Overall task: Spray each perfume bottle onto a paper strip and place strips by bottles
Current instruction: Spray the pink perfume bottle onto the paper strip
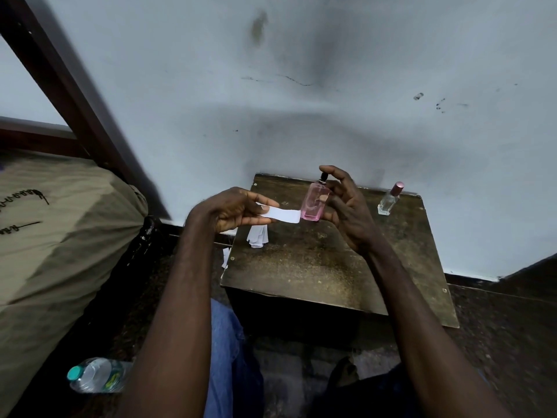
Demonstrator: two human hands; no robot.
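Note:
My right hand (pixel 343 203) holds a pink perfume bottle (pixel 313 205) upright above the small wooden table (pixel 301 267), with the index finger resting on its dark spray nozzle. My left hand (pixel 232 209) pinches a white paper strip (pixel 284 214) whose free end almost touches the bottle's left side. A second bottle (pixel 389 200), clear glass with a pink cap, stands on the table at the back right. A small pile of spare paper strips (pixel 257 236) lies at the table's left edge, below my left hand.
A pale wall rises right behind the table. A bed with an olive cover (pixel 60 236) and dark wooden frame fills the left. A plastic water bottle (pixel 96 374) lies on the dark floor at lower left. My knees in blue jeans (pixel 229 342) are below the table.

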